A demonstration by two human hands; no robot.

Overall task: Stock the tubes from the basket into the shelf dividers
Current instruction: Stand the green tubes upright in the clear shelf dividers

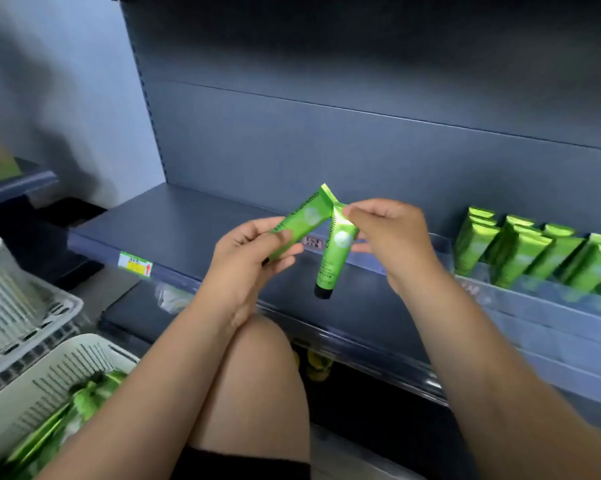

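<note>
My left hand point(254, 252) grips a green tube point(304, 218) by its lower end, the flat crimp pointing up and right. My right hand point(392, 237) pinches a second green tube point(337, 249) at its crimped top, so it hangs with its black cap down. Both tubes are held in front of the dark shelf point(174, 220), their top ends touching. Rows of matching green tubes point(534, 251) stand in clear dividers point(552, 299) on the shelf's right part. A white basket point(60, 372) at lower left holds more green tubes point(67, 417).
A second white basket point(18, 306) sits behind the first at the left. A yellow price tag point(135, 264) is on the shelf's front edge. My bare knee point(257, 375) is below the hands. A lower shelf point(361, 341) runs underneath.
</note>
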